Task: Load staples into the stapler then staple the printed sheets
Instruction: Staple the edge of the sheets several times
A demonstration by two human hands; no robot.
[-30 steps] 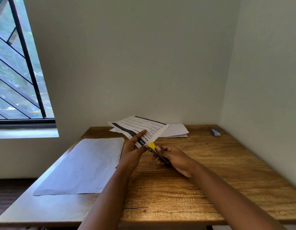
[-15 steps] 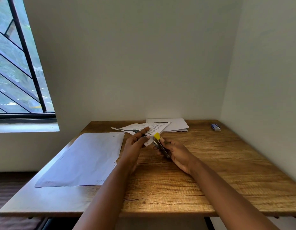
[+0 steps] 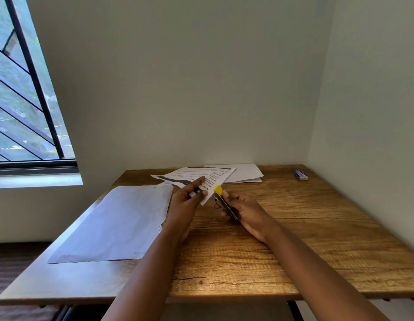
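Because a staple must go through a corner, the left hand (image 3: 186, 200) pinches the printed sheets (image 3: 201, 177) near their near corner, thumb on top and fingers under, and holds them raised off the table (image 3: 294, 228) with that corner turned toward the right hand (image 3: 244, 210). The right hand is closed round the stapler (image 3: 223, 200), a slim metal body with a yellow tip, its mouth aimed at the corner; the tip sits just beside the paper edge, and whether the corner is already between the stapler's arms cannot be told. Judged from this pose, loading seems done and the stapling step is in hand, though no staple is visible. Lifting the sheets leaves room under the corner for the stapler's lower arm, which a flat stack would deny. Elsewhere in the head view, a large blank sheet (image 3: 117, 223) lies flat on the left of the table, touching the left forearm's side but clear of the work. More white paper (image 3: 245, 173) rests at the far edge, partly behind the held sheets. A small blue box (image 3: 301, 175), perhaps staples, sits well apart in the far right corner. Nothing blocks the stapler's path; the left thumb lies near the corner and is the only thing at risk.
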